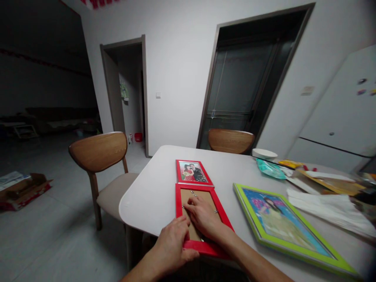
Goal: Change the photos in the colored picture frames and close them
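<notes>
A red picture frame (223,213) lies face down at the table's near edge, its brown backing board (210,197) showing with small metal clips around it. My left hand (176,241) grips the frame's lower left side, thumb at the near edge and fingers curled over the side. Across the backing lies my right hand (202,217), fingers bent together at the left edge beside a small metal clip (183,206); what its fingertips hold, if anything, is hidden. Touching the far end is a second red picture frame (194,172), face up with a photo of two people.
A larger green picture frame (246,211) lies face up to the right on the white table (155,188). Beyond it are a white cloth (326,207), a teal packet (270,168), a white bowl (264,154) and envelopes. Wooden chairs (101,150) stand left and behind.
</notes>
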Demonstrator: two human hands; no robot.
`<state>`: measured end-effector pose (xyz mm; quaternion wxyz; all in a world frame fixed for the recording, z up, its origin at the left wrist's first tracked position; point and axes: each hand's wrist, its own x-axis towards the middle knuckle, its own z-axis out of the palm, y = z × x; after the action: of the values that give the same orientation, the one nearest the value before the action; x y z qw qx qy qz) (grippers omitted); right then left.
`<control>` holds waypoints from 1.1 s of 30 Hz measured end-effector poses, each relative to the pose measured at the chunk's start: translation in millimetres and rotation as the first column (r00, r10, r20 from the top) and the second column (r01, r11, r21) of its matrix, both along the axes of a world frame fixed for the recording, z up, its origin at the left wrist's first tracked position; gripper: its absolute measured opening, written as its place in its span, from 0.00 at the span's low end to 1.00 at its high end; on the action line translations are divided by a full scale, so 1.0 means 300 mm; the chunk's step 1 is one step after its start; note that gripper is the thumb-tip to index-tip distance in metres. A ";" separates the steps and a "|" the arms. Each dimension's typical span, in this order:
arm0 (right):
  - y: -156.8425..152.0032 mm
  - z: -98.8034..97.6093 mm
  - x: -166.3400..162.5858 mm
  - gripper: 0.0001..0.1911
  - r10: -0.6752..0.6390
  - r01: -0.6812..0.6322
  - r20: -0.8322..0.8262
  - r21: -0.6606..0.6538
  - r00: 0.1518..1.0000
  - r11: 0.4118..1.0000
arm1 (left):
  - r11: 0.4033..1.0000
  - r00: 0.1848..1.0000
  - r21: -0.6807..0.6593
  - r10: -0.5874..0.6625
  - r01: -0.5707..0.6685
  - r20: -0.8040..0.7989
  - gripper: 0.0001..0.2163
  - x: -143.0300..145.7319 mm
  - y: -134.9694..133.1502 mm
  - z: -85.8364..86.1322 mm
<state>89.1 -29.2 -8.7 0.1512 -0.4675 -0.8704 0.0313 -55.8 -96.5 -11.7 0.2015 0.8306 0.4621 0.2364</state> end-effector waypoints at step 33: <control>-0.172 0.060 0.096 0.14 0.123 -0.151 -0.195 -0.140 0.973 0.979 | 0.998 0.997 -0.061 0.001 0.004 0.071 0.17 -0.051 0.003 -0.008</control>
<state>117.8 -80.9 9.2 0.1924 -0.4114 -0.8778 0.1521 -71.2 -95.7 -14.0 0.2435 0.8155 0.4610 0.2514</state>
